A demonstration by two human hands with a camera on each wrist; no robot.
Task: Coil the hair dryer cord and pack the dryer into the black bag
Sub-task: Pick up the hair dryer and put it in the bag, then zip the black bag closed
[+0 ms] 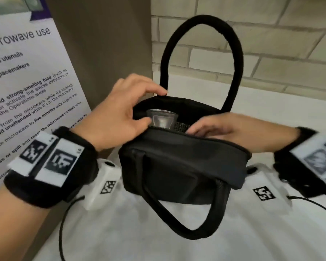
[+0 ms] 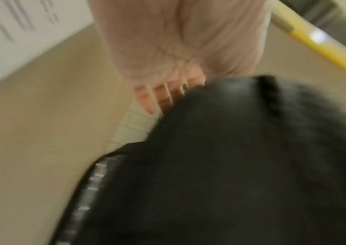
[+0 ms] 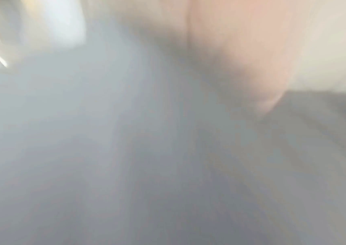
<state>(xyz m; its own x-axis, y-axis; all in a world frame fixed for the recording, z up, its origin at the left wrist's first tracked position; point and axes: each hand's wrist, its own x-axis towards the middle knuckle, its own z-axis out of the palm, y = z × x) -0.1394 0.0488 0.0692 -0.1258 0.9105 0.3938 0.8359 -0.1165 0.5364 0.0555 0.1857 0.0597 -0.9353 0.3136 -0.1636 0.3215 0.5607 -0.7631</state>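
The black bag stands on the white table with its top unzipped. In the opening shows the grey nozzle of the hair dryer, with black mesh beside it. The cord is hidden. My left hand grips the left end of the bag's opening, fingers over the far rim and thumb by the nozzle. In the left wrist view my left fingers curl over the black bag. My right hand is blurred, its fingers lying on the near rim. The right wrist view is a blur showing only the right hand.
One bag handle stands upright, and the other handle hangs down the front. A microwave notice leans at the left against a brown panel. A pale brick wall closes the back. A thin black cable trails from my left wrist.
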